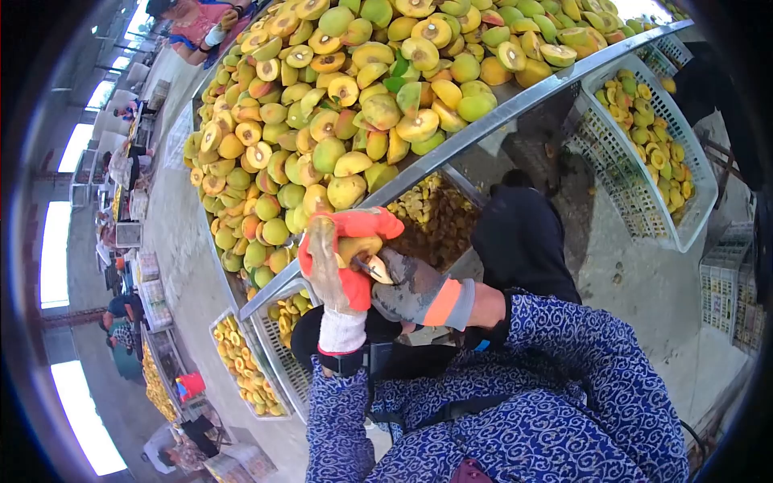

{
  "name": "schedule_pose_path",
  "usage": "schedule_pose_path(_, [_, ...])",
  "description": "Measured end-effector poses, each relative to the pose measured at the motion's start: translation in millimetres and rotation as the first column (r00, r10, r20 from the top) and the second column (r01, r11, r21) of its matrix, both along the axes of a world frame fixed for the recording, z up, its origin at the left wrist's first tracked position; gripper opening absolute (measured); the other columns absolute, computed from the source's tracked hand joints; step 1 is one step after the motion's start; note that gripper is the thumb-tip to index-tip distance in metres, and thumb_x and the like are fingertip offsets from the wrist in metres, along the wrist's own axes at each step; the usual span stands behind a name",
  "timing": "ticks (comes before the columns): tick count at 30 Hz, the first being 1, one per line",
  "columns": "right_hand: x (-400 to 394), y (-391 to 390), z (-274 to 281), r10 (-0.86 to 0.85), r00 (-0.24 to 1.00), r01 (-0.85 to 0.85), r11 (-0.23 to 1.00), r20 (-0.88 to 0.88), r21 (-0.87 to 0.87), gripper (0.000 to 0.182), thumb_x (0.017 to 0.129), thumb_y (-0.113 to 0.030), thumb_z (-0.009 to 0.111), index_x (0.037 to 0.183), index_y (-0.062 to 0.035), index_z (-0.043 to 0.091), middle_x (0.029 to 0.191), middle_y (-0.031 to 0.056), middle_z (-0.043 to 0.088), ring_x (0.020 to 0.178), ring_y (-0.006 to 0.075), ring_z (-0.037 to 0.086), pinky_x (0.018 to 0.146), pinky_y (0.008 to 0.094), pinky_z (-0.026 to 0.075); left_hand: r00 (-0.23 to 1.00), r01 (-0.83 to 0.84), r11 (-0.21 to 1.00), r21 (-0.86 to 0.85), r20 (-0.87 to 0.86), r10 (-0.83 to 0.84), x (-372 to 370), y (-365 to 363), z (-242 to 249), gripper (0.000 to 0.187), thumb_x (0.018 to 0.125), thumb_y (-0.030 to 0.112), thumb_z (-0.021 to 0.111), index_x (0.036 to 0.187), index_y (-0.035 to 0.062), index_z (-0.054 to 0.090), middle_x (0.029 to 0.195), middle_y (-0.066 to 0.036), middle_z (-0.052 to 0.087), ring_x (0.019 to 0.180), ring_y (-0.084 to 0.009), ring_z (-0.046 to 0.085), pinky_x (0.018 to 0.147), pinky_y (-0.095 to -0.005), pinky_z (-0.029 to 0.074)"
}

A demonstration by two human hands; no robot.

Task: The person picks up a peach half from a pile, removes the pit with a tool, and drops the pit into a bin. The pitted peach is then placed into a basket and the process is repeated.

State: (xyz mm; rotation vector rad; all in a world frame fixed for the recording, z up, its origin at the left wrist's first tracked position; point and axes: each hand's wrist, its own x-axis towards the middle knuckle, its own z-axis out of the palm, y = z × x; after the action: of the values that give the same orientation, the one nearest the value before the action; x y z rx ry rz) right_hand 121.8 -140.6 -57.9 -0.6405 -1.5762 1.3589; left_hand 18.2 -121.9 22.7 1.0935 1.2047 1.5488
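My left hand (334,262), in a red and white glove, is closed around a yellow peach piece (360,248). My right hand (407,286), in a grey glove with an orange band, is closed against it on a small tool (378,270) with a pale part and a dark part. The tool's working end is partly hidden by the gloves and the fruit. Just beyond both hands, a large heap of halved peaches (330,153), several with brown pits showing, lies on a metal-edged table (515,109).
Under the table's edge are yellow-brown scraps (435,217). A white crate (680,173) of peach pieces stands at right; another crate (250,374) of halves is at lower left. Another person (197,28) sits at upper left. More people and fruit tables line the far left.
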Motion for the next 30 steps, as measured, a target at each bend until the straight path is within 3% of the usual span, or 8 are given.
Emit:
schedule_pose_path(4, [18.9,9.7,22.5,0.244,0.97,-0.224,0.887,0.0,-0.404,0.037,0.094,-0.021,0.058,0.128,-0.0063,0.054,0.113,0.0208,0.066,0.102,0.0419,0.064,0.086,0.046,0.053,0.966,-0.033,0.998,-0.056,0.256,0.046,6.7,-1.2,-11.7,0.051,0.104,0.048,0.044,0.094,0.0006,0.06,0.101,-0.02,0.064,0.097,-0.0399,0.066,0.086,-0.0574,0.057])
schedule_pose_path(7, [12.1,8.0,-0.1,0.245,0.965,-0.215,0.942,0.091,-0.256,0.038,0.098,-0.029,0.056,0.133,-0.015,0.051,0.101,0.0016,0.067,0.082,0.0144,0.066,0.072,0.0312,0.055,0.955,0.014,0.989,-0.147,0.296,0.031,1.0,0.9,-11.7,0.05,0.104,0.047,0.043,0.095,0.001,0.06,0.104,-0.02,0.064,0.097,-0.0396,0.066,0.086,-0.057,0.056])
schedule_pose_path(8, [8.4,7.8,-6.0,0.199,0.975,-0.18,0.968,0.094,-0.175,0.038,0.098,-0.028,0.056,0.133,-0.0149,0.051,0.099,0.0014,0.067,0.08,0.0135,0.066,0.071,0.0308,0.055,0.913,-0.038,0.987,-0.159,0.395,0.098,3.0,4.3,-9.8,0.048,0.104,0.038,0.049,0.093,-0.0067,0.061,0.091,-0.024,0.067,0.079,-0.0372,0.068,0.077,-0.0488,0.059])
schedule_pose_path(13, [35.3,20.7,64.9,0.418,0.899,-0.399,0.654,-0.132,-0.643,0.043,0.096,-0.027,0.062,0.135,-0.014,0.05,0.105,0.0023,0.067,0.088,0.0152,0.066,0.077,0.0317,0.057,0.99,0.126,0.987,-0.102,-0.053,-0.132,-5.1,4.1,12.9,0.05,0.104,0.04,0.049,0.09,-0.0065,0.062,0.09,-0.021,0.069,0.078,-0.0333,0.069,0.074,-0.0399,0.057])
schedule_pose_path(20, [13.3,14.3,0.9,0.165,0.976,-0.16,0.986,-0.14,0.045,0.049,0.094,-0.022,0.067,0.138,-0.0122,0.049,0.11,0.0013,0.065,0.084,0.0126,0.066,0.064,0.0305,0.06,0.996,0.022,0.993,-0.114,0.088,-0.012,2.9,10.5,15.4,0.049,0.105,0.039,0.047,0.091,-0.0044,0.066,0.087,-0.016,0.071,0.076,-0.024,0.068,0.069,-0.0327,0.054])
schedule_pose_path(23, [33.8,23.5,51.5,0.438,0.893,-0.398,0.665,-0.102,-0.633,0.054,0.093,-0.021,0.07,0.14,-0.009,0.047,0.12,0.002,0.062,0.096,0.0097,0.064,0.078,0.0257,0.057,0.89,0.208,0.926,-0.314,-0.331,-0.312,-4.5,16.2,42.6,0.06,0.107,0.045,0.037,0.089,-0.0042,0.067,0.085,-0.017,0.071,0.075,-0.0246,0.068,0.07,-0.0322,0.054])
schedule_pose_path(27, [9.8,8.4,-15.2,0.337,0.939,-0.343,0.922,-0.065,-0.178,0.057,0.093,-0.019,0.07,0.143,-0.0092,0.045,0.122,0.0022,0.061,0.097,0.0082,0.063,0.073,0.0221,0.056,0.887,0.278,0.897,-0.342,-0.268,-0.377,-17.4,11.5,39.2,0.065,0.105,0.05,0.037,0.086,-0.0039,0.069,0.082,-0.017,0.072,0.073,-0.0231,0.068,0.062,-0.0294,0.05])
schedule_pose_path(30, [16.4,7.9,1.1,0.385,0.917,-0.398,0.875,-0.105,-0.277,0.059,0.093,-0.017,0.07,0.145,-0.0095,0.044,0.125,0.0024,0.06,0.103,0.0101,0.063,0.072,0.0223,0.057,0.95,0.158,0.933,-0.324,-0.209,-0.233,-7.8,8.5,28.8,0.067,0.104,0.051,0.039,0.08,-0.0039,0.068,0.081,-0.018,0.072,0.07,-0.0244,0.068,0.061,-0.03,0.049])
